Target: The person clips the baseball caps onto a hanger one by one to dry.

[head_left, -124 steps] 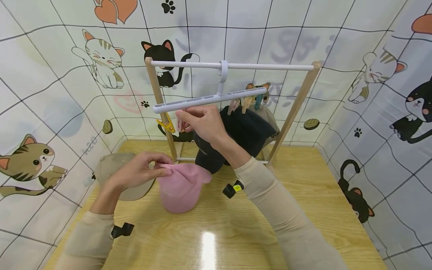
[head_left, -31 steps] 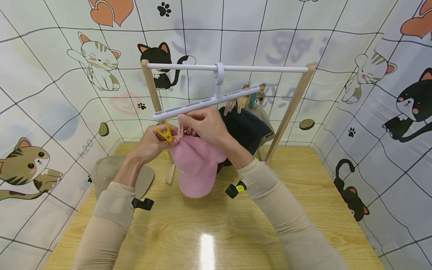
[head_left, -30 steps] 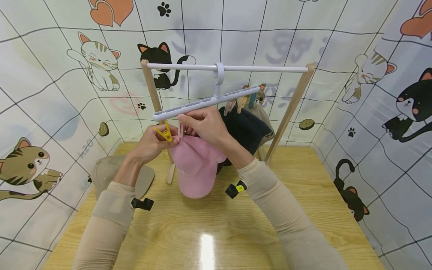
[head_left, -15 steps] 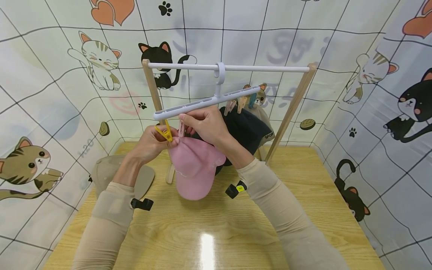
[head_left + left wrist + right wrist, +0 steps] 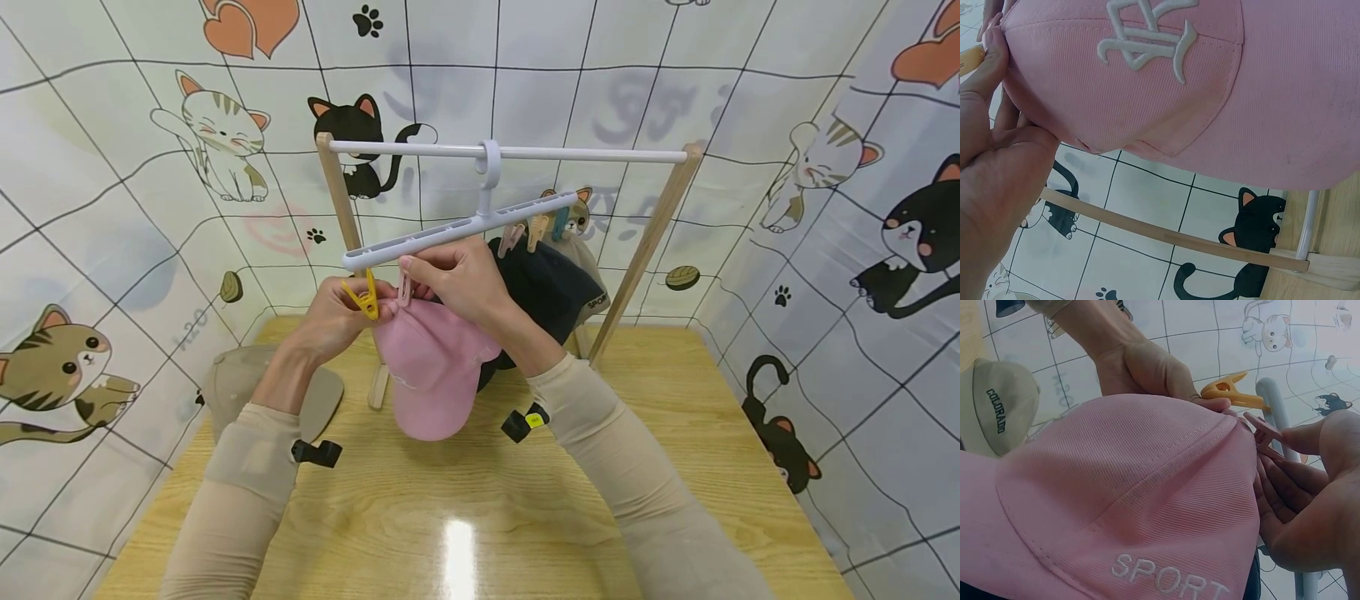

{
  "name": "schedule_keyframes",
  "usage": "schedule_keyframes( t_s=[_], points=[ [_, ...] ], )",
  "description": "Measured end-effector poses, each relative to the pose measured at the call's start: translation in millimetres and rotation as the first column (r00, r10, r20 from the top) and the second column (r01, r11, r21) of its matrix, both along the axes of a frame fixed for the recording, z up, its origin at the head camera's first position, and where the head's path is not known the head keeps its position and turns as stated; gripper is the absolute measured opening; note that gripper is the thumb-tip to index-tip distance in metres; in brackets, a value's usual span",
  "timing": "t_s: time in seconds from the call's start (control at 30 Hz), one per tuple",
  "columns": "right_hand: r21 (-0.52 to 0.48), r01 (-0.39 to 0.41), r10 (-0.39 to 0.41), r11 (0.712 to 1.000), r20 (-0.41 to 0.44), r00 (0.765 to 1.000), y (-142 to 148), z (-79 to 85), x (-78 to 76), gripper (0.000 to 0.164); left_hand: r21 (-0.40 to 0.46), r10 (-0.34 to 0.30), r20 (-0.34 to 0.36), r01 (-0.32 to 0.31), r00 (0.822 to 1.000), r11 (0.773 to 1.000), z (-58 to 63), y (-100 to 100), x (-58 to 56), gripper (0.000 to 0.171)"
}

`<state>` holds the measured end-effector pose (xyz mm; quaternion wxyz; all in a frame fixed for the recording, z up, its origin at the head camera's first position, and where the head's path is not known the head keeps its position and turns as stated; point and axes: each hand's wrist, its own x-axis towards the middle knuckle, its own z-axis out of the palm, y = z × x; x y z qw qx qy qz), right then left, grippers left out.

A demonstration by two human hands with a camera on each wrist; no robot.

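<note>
A pink cap (image 5: 431, 375) hangs below the left end of a pale hanger (image 5: 416, 243), brim downward. My left hand (image 5: 333, 321) pinches the gathered edge of its crown. With thumb and fingers, my right hand (image 5: 468, 279) pinches a pink clothespin (image 5: 405, 289) whose lower end meets that edge. In the right wrist view the clothespin (image 5: 1264, 430) stands right at the cap's bunched fabric, beside a yellow clothespin (image 5: 1232, 392) on the hanger. White "SPORT" lettering shows on the cap there. The left wrist view shows a white embroidered emblem (image 5: 1147, 34) on it.
The hanger hooks over the white rail (image 5: 600, 154) of a wooden rack. Pale, tan and teal clothespins (image 5: 561, 223) hold a black cap (image 5: 551, 287) and a beige cap (image 5: 588, 258) at its right. Another beige cap (image 5: 324, 400) lies on the table (image 5: 525, 517), left.
Since four seconds ago, my left hand has raised the pink cap from near the table to the pink clothespin. Over the last second, the cap shifts only slightly; both hands stay nearly still.
</note>
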<state>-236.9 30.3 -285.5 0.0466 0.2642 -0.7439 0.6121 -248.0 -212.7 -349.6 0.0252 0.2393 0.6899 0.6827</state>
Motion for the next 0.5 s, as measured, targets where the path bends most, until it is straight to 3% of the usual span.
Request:
schedule_keyframes(
  t_s=[0.5],
  points=[
    [0.025, 0.035, -0.034, 0.999, -0.025, 0.999, -0.2, -0.3, 1.0, 0.016, -0.043, 0.042, -0.079, -0.045, 0.996, 0.998, 0.3, 0.6, -3.5, 0.036]
  ],
)
